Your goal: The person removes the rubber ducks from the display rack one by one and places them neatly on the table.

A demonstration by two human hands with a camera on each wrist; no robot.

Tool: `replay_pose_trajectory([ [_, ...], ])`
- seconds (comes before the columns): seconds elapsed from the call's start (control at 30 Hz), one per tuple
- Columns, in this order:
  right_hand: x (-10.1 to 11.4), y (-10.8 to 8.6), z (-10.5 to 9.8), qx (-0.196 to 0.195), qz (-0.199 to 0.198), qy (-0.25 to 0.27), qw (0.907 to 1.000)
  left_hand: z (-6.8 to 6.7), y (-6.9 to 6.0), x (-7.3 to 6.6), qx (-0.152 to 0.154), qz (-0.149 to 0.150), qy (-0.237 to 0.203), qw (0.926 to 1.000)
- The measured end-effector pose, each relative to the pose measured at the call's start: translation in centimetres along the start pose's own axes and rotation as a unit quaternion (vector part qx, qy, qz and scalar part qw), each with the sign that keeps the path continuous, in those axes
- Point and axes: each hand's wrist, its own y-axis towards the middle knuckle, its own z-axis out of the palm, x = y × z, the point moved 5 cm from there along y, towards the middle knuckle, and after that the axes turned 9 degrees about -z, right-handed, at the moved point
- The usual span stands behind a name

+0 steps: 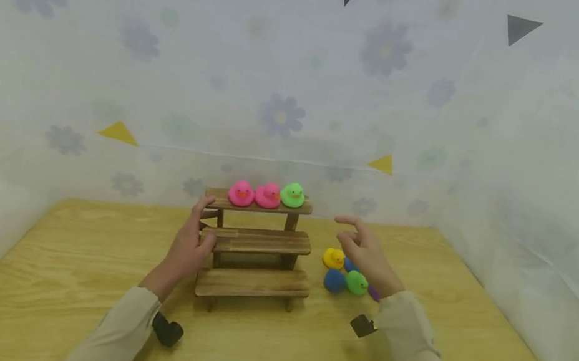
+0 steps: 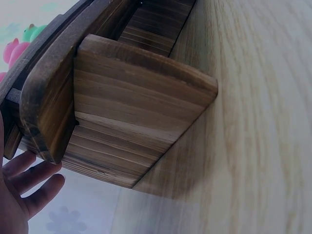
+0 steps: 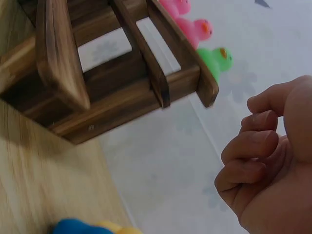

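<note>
A three-tier wooden step stand (image 1: 253, 282) stands on the table. On its top tier sit a pink rubber duck (image 1: 241, 194), a second pink rubber duck (image 1: 267, 195) and a green rubber duck (image 1: 293, 195), side by side. My left hand (image 1: 189, 253) holds the stand's left end, thumb at the middle tier; several of its fingers (image 2: 43, 187) touch the wood in the left wrist view. To the stand's right hovers my right hand (image 1: 365, 254), fingers loosely curled, holding nothing. Below it lie a yellow duck (image 1: 333, 258), a green duck (image 1: 356, 282) and a blue one (image 1: 334, 281).
Another blue toy (image 1: 349, 264) and a purple toy (image 1: 374, 293) are partly hidden by the right hand and its sleeve. The wooden tabletop (image 1: 250, 357) meets a flowered white sheet (image 1: 285, 66) behind and at both sides. Grey and yellow triangles (image 1: 383, 164) decorate it.
</note>
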Motion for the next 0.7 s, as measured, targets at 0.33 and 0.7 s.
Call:
replay_pose_trajectory([
  [0.33,2.9,1.7,2.0,0.015,-0.047,0.033,0.9983,0.0,-0.1,0.2,0.003,-0.012,0.003,0.9999],
  [0.7,2.9,3.6,3.6,0.005,-0.061,0.095,0.9936,0.2,0.1,0.2,-0.008,0.003,0.004,1.0],
])
